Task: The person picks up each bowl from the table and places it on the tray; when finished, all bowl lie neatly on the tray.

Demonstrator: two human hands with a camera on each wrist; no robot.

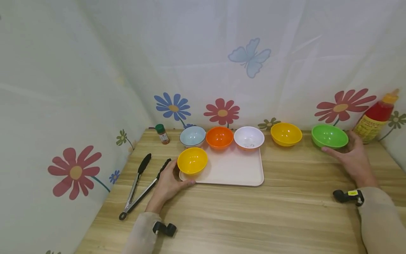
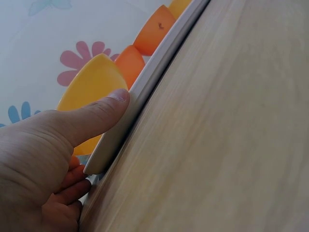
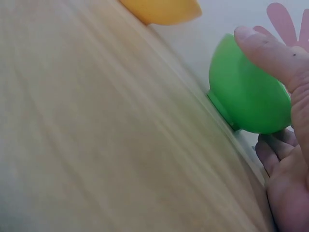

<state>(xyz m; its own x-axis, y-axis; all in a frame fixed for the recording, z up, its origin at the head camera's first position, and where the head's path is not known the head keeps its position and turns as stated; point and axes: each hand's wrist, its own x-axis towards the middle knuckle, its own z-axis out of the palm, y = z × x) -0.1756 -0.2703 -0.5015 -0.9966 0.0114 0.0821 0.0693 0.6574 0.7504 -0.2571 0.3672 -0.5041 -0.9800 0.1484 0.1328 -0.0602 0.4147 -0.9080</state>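
Observation:
A yellow bowl (image 1: 192, 161) sits at the front left corner of the pale tray (image 1: 234, 169). My left hand (image 1: 167, 183) curves round its left side, thumb along its front near the tray's rim; in the left wrist view the thumb (image 2: 104, 113) overlaps bowl and rim, the other fingers low by the tray corner. At the right, my right hand (image 1: 356, 160) curves round a green bowl (image 1: 330, 136) standing on the table. Its thumb (image 3: 263, 48) crosses the front and its fingers lie at the far side of the bowl in the right wrist view.
Along the tray's back edge stand a light blue bowl (image 1: 192, 136), an orange bowl (image 1: 220, 137) and a white bowl (image 1: 249, 137). Another yellow bowl (image 1: 286, 134) stands right of them. Tongs (image 1: 137, 192) and a green-capped jar (image 1: 162, 134) lie left; a red sauce bottle (image 1: 375, 118) stands far right.

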